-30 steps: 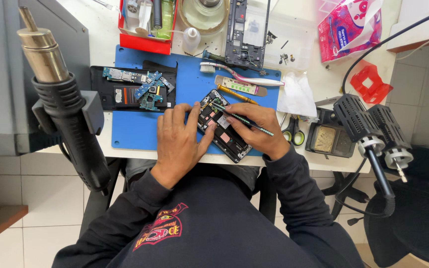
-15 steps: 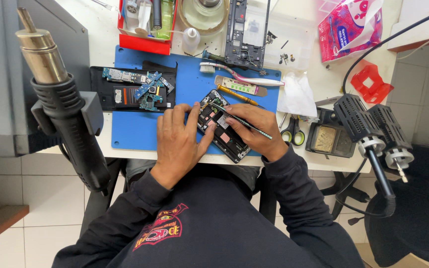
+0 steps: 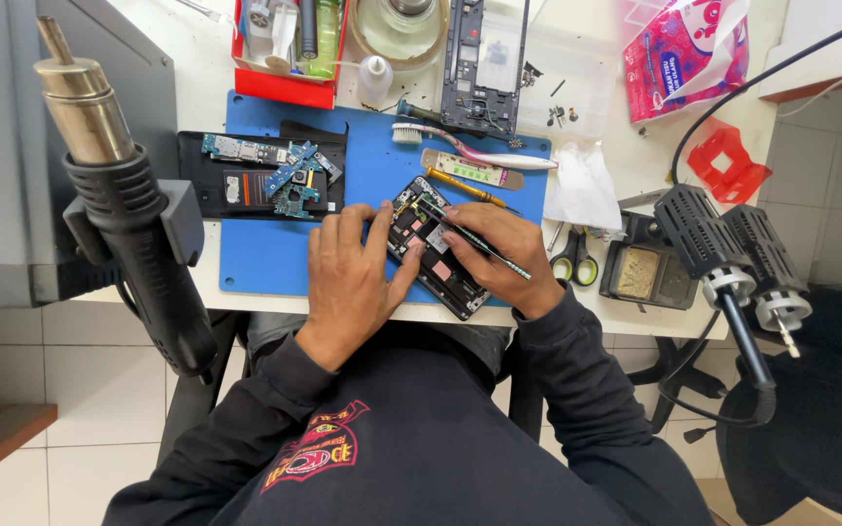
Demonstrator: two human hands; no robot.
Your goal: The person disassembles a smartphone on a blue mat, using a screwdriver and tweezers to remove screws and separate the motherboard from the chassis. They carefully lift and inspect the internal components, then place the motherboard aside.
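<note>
Both forearms, in dark sleeves, reach forward and angle inward so the 2 hands nearly meet. The left hand lies palm down, fingers spread and extended, thumb pointing toward the right. The right hand is curled, fingers pinched together, knuckles up, wrist bent inward.

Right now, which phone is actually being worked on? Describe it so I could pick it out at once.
Start at the blue mat on the white table. At its front edge, an opened phone lies diagonally between the left hand and the right hand, which holds a thin tool. Unlike the black phone under loose circuit boards further left, hands touch it.
</note>
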